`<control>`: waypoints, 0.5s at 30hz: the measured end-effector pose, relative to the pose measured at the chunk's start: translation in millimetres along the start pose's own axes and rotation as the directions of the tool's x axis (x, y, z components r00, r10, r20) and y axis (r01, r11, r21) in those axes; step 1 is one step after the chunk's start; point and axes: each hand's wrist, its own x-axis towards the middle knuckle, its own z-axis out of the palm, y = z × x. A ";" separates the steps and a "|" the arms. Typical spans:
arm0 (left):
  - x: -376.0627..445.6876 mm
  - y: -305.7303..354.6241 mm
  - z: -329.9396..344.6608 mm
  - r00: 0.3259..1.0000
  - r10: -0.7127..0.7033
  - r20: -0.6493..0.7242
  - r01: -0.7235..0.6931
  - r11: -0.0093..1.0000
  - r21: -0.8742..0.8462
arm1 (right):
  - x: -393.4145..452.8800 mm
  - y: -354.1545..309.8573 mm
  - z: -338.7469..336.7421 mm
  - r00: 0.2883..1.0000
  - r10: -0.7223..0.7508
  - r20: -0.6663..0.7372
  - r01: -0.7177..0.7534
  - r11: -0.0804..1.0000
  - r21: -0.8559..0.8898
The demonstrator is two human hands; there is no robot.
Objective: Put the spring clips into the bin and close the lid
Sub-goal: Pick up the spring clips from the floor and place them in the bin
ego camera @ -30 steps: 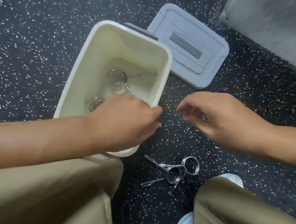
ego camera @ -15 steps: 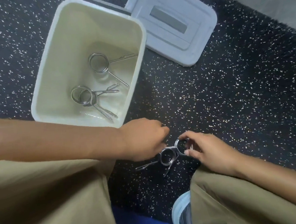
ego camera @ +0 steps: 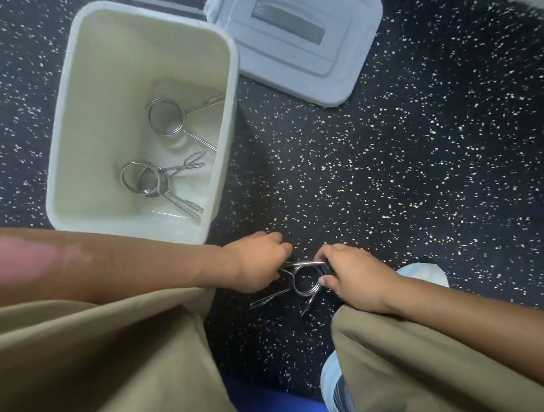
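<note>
- Tan trousers [ego camera: 97, 372] fill the lower frame, with a shoe [ego camera: 337, 395] between the knees.
- At lower centre, tangled spring clips on the floor [ego camera: 304, 280] are gripped by the left hand [ego camera: 256, 262] and the right hand [ego camera: 354, 276], both closed on the wire.
- At upper left, the open bin [ego camera: 61, 166] holds clips [ego camera: 148, 181].
- The lid [ego camera: 345, 79] lies at upper centre, just beside the bin.

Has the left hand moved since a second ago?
Yes. The left hand was over the bin's near rim; now it is down on the floor past that rim, at the clips lying there, facing the right hand.
</note>
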 end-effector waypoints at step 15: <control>-1.2 -3.6 4.9 0.999 0.014 0.038 -0.023 0.963 0.270 | -29.2 21.2 -19.2 0.952 0.147 -0.269 -0.054 0.944 0.325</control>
